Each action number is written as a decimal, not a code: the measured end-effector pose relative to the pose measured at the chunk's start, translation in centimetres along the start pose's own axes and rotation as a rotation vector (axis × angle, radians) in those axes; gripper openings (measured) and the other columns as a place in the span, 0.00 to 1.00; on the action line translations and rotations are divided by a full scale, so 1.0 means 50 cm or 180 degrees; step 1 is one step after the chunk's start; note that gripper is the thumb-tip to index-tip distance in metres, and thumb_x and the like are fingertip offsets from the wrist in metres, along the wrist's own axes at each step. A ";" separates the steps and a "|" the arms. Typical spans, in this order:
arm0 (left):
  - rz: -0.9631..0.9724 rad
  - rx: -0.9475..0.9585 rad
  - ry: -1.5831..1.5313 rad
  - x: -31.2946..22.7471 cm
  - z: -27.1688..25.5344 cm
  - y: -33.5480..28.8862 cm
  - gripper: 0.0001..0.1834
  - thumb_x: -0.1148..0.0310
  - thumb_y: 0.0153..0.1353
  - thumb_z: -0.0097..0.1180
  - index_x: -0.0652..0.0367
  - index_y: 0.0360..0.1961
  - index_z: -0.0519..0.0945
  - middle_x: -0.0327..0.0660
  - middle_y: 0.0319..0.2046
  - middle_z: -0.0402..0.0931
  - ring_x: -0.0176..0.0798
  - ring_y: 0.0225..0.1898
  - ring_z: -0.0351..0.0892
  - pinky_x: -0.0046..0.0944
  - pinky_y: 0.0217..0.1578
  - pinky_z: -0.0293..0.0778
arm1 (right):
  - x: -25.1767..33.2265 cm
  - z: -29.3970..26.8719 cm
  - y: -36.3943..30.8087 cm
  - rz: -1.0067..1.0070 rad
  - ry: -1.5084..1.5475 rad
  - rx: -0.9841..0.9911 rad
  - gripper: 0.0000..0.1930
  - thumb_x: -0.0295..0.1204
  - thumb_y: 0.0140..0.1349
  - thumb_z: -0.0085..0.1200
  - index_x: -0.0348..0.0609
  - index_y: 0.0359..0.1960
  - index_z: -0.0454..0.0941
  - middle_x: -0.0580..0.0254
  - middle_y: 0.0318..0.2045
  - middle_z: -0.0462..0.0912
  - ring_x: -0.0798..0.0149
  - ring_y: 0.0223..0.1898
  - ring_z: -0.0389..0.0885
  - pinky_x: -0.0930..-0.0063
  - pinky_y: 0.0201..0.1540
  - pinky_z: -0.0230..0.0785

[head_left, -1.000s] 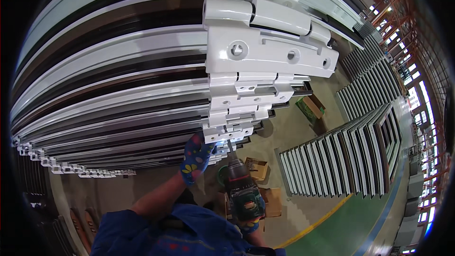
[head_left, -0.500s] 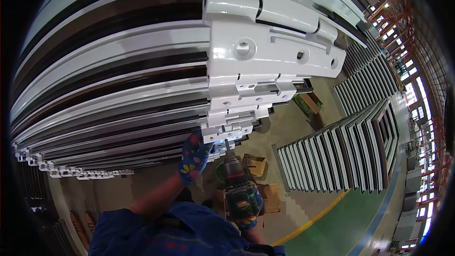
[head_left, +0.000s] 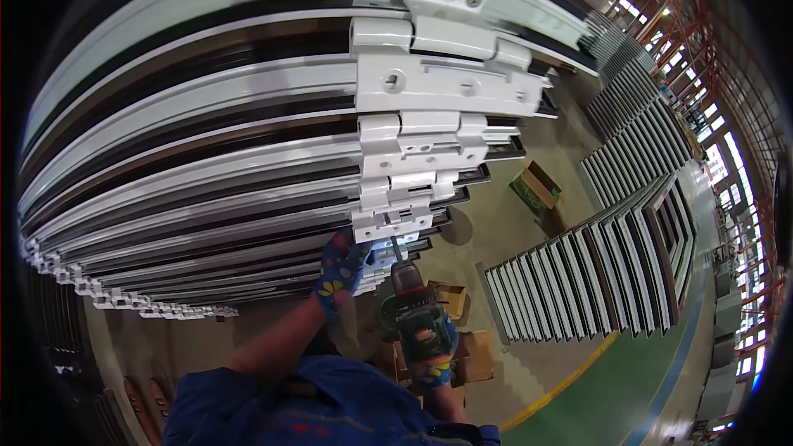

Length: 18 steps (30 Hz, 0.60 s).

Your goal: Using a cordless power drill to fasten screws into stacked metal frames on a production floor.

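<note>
My right hand [head_left: 440, 363], in a blue flower-patterned glove, is wrapped round the handle of a dark green and black cordless drill [head_left: 420, 318]. The drill points upward, its thin bit reaching the lower edge of a white hinge [head_left: 395, 225]; whether the tip sits in a screw is too small to tell. Beside that hinge, at the end of a white frame bar, my left hand [head_left: 337, 277] wears a matching glove. Its fingers are drawn together against the hinge's left side, and what they hold is hidden. Larger white hinges [head_left: 446, 85] with screw holes rise in a row above.
White and dark frames [head_left: 206, 144] stand closely stacked across the left. More frames [head_left: 578, 281] lean in rows at the right. Open cardboard boxes [head_left: 475, 355] lie below the drill, and a green and brown box [head_left: 537, 188] stands on the floor farther off.
My view has shifted, so the upper hinges look smaller and farther away. The drill leans slightly more to the left at its tip. Both hands keep about the same place at the hinge.
</note>
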<state>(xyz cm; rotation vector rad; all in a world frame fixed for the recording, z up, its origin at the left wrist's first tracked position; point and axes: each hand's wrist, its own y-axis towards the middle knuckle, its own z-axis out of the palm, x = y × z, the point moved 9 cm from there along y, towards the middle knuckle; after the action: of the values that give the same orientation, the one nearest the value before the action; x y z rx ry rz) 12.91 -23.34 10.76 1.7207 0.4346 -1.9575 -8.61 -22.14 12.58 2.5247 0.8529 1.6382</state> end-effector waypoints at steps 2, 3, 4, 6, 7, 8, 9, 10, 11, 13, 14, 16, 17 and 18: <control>0.0040 -0.0021 -0.0302 0.000 0.001 0.001 0.12 0.59 0.60 0.52 0.57 0.36 0.75 0.30 0.23 0.70 0.26 0.23 0.66 0.30 0.25 0.63 | -0.058 -0.017 0.004 0.0661 0.0947 -0.0360 0.11 0.36 0.58 0.47 0.48 0.39 0.74 0.68 0.33 0.76 0.66 0.34 0.75 0.72 0.38 0.69; 0.0005 -0.0013 -0.0323 0.001 0.000 -0.002 0.13 0.60 0.60 0.52 0.57 0.39 0.76 0.29 0.25 0.71 0.25 0.24 0.66 0.30 0.26 0.65 | -0.055 -0.040 0.011 0.0412 0.0811 -0.0581 0.11 0.36 0.61 0.43 0.47 0.40 0.72 0.69 0.34 0.76 0.69 0.35 0.75 0.73 0.39 0.69; 0.0153 -0.0020 -0.0488 -0.007 0.004 0.000 0.13 0.60 0.60 0.52 0.57 0.39 0.76 0.30 0.24 0.72 0.25 0.24 0.66 0.29 0.26 0.65 | -0.062 -0.055 0.011 0.0395 0.0793 -0.0706 0.11 0.36 0.63 0.40 0.46 0.41 0.71 0.70 0.34 0.75 0.72 0.35 0.74 0.74 0.41 0.69; -0.0075 0.0049 -0.0079 -0.005 -0.002 -0.007 0.13 0.59 0.59 0.52 0.56 0.38 0.76 0.30 0.22 0.71 0.25 0.22 0.67 0.28 0.24 0.65 | -0.071 -0.061 0.014 0.0423 0.0995 -0.0512 0.07 0.27 0.55 0.45 0.42 0.34 0.74 0.63 0.31 0.77 0.65 0.33 0.75 0.74 0.36 0.67; -0.0129 0.0165 -0.0251 -0.009 0.002 -0.008 0.13 0.57 0.59 0.52 0.56 0.38 0.76 0.30 0.21 0.70 0.25 0.22 0.67 0.28 0.22 0.64 | -0.064 -0.067 0.010 0.0336 0.0714 -0.0405 0.06 0.24 0.52 0.46 0.41 0.31 0.75 0.61 0.30 0.77 0.63 0.32 0.75 0.73 0.34 0.67; -0.0154 0.0254 -0.0385 -0.016 0.005 -0.008 0.14 0.56 0.59 0.52 0.55 0.37 0.76 0.31 0.20 0.70 0.25 0.21 0.67 0.28 0.21 0.63 | -0.042 -0.078 -0.004 0.0035 0.0467 -0.0625 0.07 0.25 0.54 0.45 0.41 0.32 0.75 0.62 0.30 0.77 0.63 0.32 0.75 0.74 0.35 0.67; -0.0006 0.0302 -0.0068 -0.031 0.004 -0.007 0.15 0.53 0.59 0.51 0.54 0.35 0.75 0.31 0.20 0.70 0.24 0.19 0.65 0.27 0.18 0.61 | -0.033 -0.083 -0.017 -0.0009 0.0589 -0.0669 0.07 0.26 0.55 0.45 0.41 0.33 0.74 0.62 0.30 0.77 0.64 0.33 0.76 0.74 0.35 0.67; 0.0007 0.0272 -0.0032 -0.038 0.000 -0.012 0.15 0.53 0.59 0.51 0.54 0.35 0.75 0.31 0.20 0.70 0.24 0.19 0.65 0.27 0.18 0.61 | -0.004 -0.095 -0.034 -0.0345 0.0264 -0.0887 0.07 0.26 0.56 0.44 0.41 0.33 0.74 0.62 0.30 0.77 0.64 0.33 0.76 0.74 0.35 0.67; -0.0223 0.0176 -0.0192 -0.028 -0.010 -0.024 0.16 0.52 0.59 0.50 0.54 0.34 0.75 0.32 0.20 0.71 0.24 0.18 0.64 0.27 0.17 0.59 | -0.022 -0.085 -0.059 0.0106 0.1365 -0.0631 0.08 0.27 0.57 0.43 0.40 0.36 0.74 0.62 0.32 0.78 0.64 0.34 0.76 0.74 0.37 0.68; -0.0770 0.0227 -0.0577 -0.001 -0.025 -0.051 0.20 0.48 0.59 0.48 0.55 0.35 0.76 0.33 0.20 0.71 0.25 0.16 0.61 0.27 0.14 0.58 | 0.001 -0.081 -0.099 0.0114 0.0018 -0.0151 0.11 0.28 0.59 0.43 0.40 0.42 0.72 0.62 0.36 0.78 0.64 0.38 0.77 0.74 0.42 0.68; -0.0719 0.0219 -0.0605 0.003 -0.032 -0.067 0.20 0.48 0.59 0.48 0.55 0.35 0.76 0.33 0.20 0.71 0.25 0.16 0.61 0.27 0.14 0.58 | 0.011 -0.080 -0.118 0.0046 -0.0635 0.0073 0.12 0.28 0.60 0.43 0.40 0.44 0.71 0.61 0.38 0.79 0.64 0.40 0.77 0.74 0.44 0.69; -0.1401 0.0046 -0.1734 0.058 -0.035 -0.128 0.17 0.55 0.60 0.46 0.58 0.37 0.75 0.35 0.21 0.72 0.28 0.17 0.66 0.27 0.14 0.62 | 0.026 -0.064 -0.156 -0.0144 -0.0730 0.0786 0.14 0.32 0.59 0.46 0.41 0.45 0.71 0.61 0.41 0.78 0.66 0.42 0.77 0.73 0.46 0.68; -0.1560 -0.0097 -0.1713 0.079 -0.050 -0.159 0.17 0.55 0.60 0.46 0.58 0.37 0.75 0.35 0.21 0.72 0.28 0.17 0.66 0.27 0.14 0.62 | 0.036 -0.073 -0.168 -0.0322 -0.0958 0.0754 0.15 0.33 0.59 0.47 0.41 0.45 0.72 0.61 0.42 0.78 0.66 0.43 0.77 0.72 0.46 0.68; -0.1542 0.0322 -0.1752 0.082 -0.039 -0.184 0.15 0.58 0.59 0.47 0.59 0.38 0.75 0.36 0.23 0.73 0.29 0.19 0.69 0.27 0.14 0.65 | 0.044 -0.071 -0.183 -0.0494 -0.1158 0.0896 0.16 0.35 0.58 0.49 0.42 0.45 0.72 0.61 0.43 0.78 0.67 0.43 0.77 0.71 0.47 0.68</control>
<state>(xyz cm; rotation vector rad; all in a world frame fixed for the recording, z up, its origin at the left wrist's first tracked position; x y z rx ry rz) 9.09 -15.29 5.64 1.1112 0.5891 -2.7206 -14.93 -14.35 13.36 2.7234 1.2654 1.0304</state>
